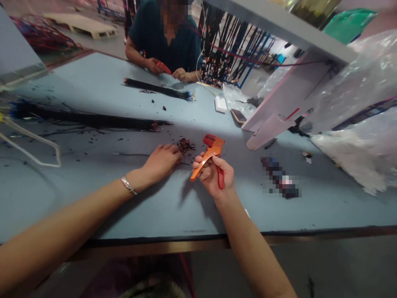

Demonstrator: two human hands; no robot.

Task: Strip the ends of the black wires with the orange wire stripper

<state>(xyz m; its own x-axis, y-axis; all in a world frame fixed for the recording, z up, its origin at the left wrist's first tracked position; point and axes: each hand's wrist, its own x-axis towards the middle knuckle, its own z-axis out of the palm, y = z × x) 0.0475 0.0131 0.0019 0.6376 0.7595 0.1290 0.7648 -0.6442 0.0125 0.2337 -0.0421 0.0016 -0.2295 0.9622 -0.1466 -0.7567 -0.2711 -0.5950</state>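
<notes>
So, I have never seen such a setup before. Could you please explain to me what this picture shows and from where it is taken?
There is no machine here. The picture comes from a camera worn on a person's head, looking forward and down. The bare right hand holds an orange-and-red tool, rather like pliers, above the table. The bare left hand rests beside a small pile of clippings. A thin wire runs up to it; whether the fingers grip it, I cannot tell. Farther back lie a longer bundle of black wires and a shorter bundle. Across the table, another person holds a red tool.
</notes>
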